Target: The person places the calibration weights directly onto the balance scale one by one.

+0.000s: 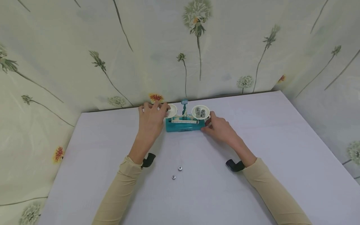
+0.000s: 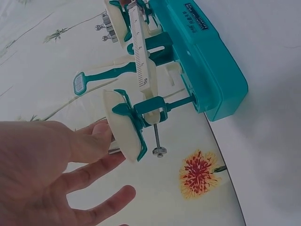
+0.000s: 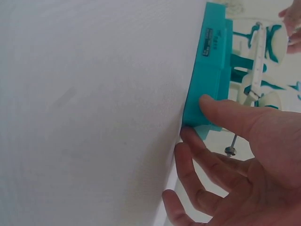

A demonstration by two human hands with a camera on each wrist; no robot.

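A teal balance scale (image 1: 182, 127) with two white pans stands near the table's back edge. Over the left pan (image 1: 172, 111), my left hand (image 1: 152, 120) pinches a small metal weight (image 2: 114, 150) between thumb and fingers; most of it is hidden, and I cannot tell whether it touches the pan. Several metal weights (image 1: 203, 113) stand in the right pan (image 1: 207, 110). At the right end of the base my right hand (image 1: 220, 127) grips the corner, with the thumb (image 3: 211, 107) on the front face and fingers around the end.
Two small metal pieces, one larger (image 1: 180, 168) and one smaller (image 1: 173, 177), lie on the white table (image 1: 197, 193) between the forearms. Behind the scale hangs a flower-patterned curtain (image 1: 157, 62). Black wrist mounts (image 1: 149, 160) stick out from both wrists.
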